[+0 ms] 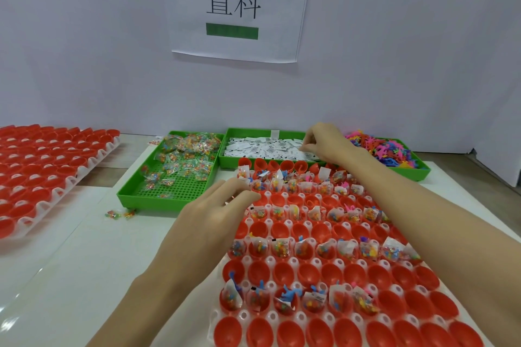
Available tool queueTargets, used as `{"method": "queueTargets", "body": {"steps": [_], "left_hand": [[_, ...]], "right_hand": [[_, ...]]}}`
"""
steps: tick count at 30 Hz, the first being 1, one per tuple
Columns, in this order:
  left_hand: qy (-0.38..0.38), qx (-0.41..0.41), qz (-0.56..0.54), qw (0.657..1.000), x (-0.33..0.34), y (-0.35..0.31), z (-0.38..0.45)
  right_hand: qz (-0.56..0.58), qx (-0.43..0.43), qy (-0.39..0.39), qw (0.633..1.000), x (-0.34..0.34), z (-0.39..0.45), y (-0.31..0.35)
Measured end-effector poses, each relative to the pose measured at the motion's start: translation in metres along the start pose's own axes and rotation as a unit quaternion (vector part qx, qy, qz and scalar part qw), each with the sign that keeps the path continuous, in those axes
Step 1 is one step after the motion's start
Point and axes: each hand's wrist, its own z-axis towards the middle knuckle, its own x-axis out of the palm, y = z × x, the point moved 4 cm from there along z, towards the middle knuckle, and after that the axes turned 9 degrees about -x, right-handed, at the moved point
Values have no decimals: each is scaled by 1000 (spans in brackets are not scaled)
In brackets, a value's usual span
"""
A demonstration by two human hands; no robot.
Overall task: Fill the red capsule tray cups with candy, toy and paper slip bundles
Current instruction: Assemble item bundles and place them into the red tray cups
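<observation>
Three green bins sit at the back of the tabletop (84, 234): one of candy packets (183, 155), one of paper slips (265, 146), one of bright plastic toys (389, 151). My right hand (324, 141) reaches into the slip bin, its grip curled down with fingertips pinching at a slip. My left hand (214, 211) rests at the left edge of the red capsule tray (324, 276), near its far rows; its fingers are loosely bent, and I cannot tell whether that grip has anything in it. The tray lies in front of me, just before the bins. Alternate rows of its cups hold bundles of candy, toy and slip, while the rows between show bare red cups. A second tray of red cups (42, 172) lies well apart on the left. A paper sign (236, 5) hangs on the wall behind.
</observation>
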Motion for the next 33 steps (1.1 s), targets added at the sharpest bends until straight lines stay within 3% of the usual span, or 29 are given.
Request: {"method": "queueTargets", "body": {"steps": [7, 12, 27, 33], "left_hand": [[-19, -6, -16, 1000, 1, 2, 0], [-59, -59, -74, 994, -1, 4, 2], [-60, -75, -85, 992, -2, 5, 2], [-68, -104, -119, 985, -4, 8, 3]], "right_hand": [[68, 20, -52, 996, -1, -7, -6], [93, -3, -88, 992, -7, -18, -3], [83, 33, -49, 995, -5, -26, -11], [86, 31, -86, 992, -6, -28, -5]]}}
